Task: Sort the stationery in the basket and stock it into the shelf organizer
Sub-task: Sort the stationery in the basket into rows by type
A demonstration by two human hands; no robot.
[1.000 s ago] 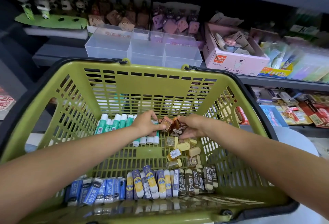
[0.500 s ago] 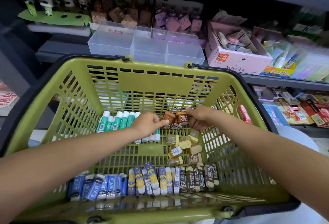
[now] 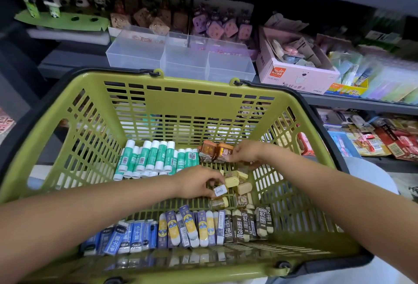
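My left hand [image 3: 196, 183] has dropped back toward me since half a second ago: then it sat by the brown cubes at the far wall, now it is over the loose pile in the middle of the basket floor. Its thumb and fingertips are curled together, pinching a small pale-yellow eraser with a white barcode label [image 3: 220, 190]. My right hand [image 3: 245, 153] has stayed at the far right of the floor, fingers bent and touching the small brown-and-orange wrapped cubes [image 3: 214, 153]; whether it actually grips one I cannot tell, since the fingertips blur into the wrappers.

Just beside my left fingers lie more loose cream and yellow erasers [image 3: 241, 185], touching one another in a heap. Left of the cubes, along the far wall, the white-and-green glue sticks [image 3: 153, 159] lie side by side in a row. Along the near wall run the blue-sleeved erasers [image 3: 126, 237], then the yellow-and-purple sleeved erasers [image 3: 192, 227], then the dark-sleeved "2B" erasers [image 3: 246, 222], packed edge to edge.

All of it sits in the olive-green slatted plastic shopping basket [image 3: 67, 148]. Beyond its far rim, on the grey shelf, stands the clear plastic compartment organizer [image 3: 140, 54], with a pink cardboard box [image 3: 294, 78] just to its right.
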